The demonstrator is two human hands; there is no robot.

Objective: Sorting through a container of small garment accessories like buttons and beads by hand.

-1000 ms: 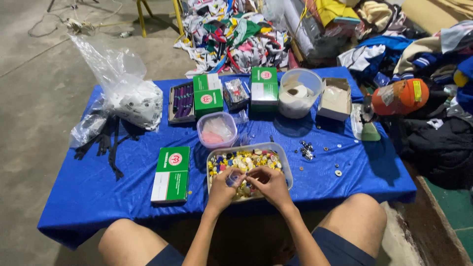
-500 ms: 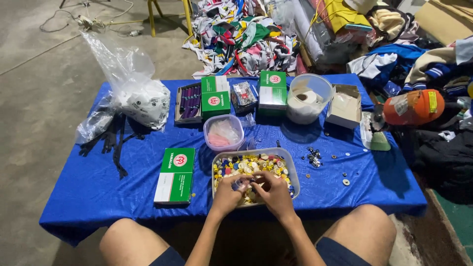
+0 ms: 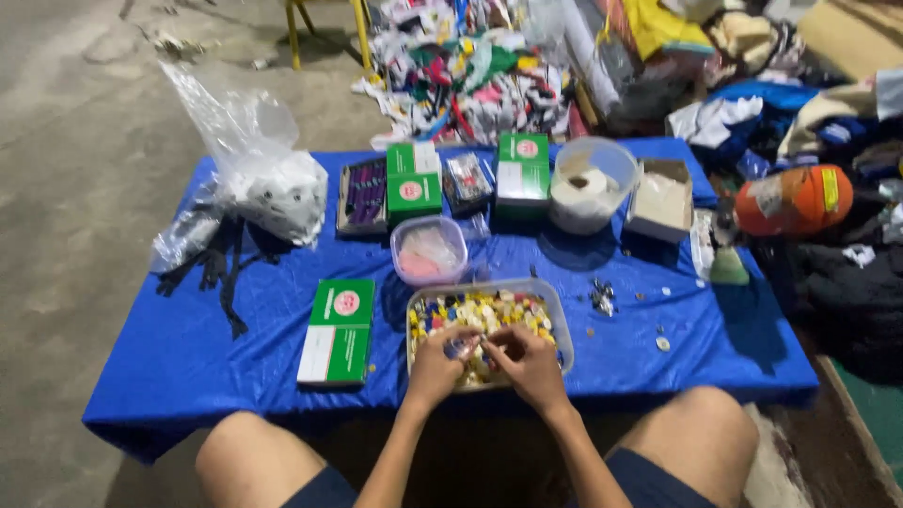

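We see both hands over a clear tray (image 3: 557, 310) of small coloured pieces (image 3: 489, 310) on a blue table (image 3: 188, 348): the left hand (image 3: 435, 365) pinches one small piece, the right hand (image 3: 529, 365) curls beside it, touching. Three green boxes (image 3: 337, 331) lie around.

A glossy, wrinkled blue plastic sheet (image 3: 188, 339) covered the table, bearing a clear plastic tray (image 3: 559, 315) and matt cardboard green boxes (image 3: 337, 331); upper left, rough concrete floor (image 3: 75, 132).

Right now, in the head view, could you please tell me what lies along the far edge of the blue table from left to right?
Clear plastic bag → dark tray → green box → second green box → round clear tub → open cardboard box.
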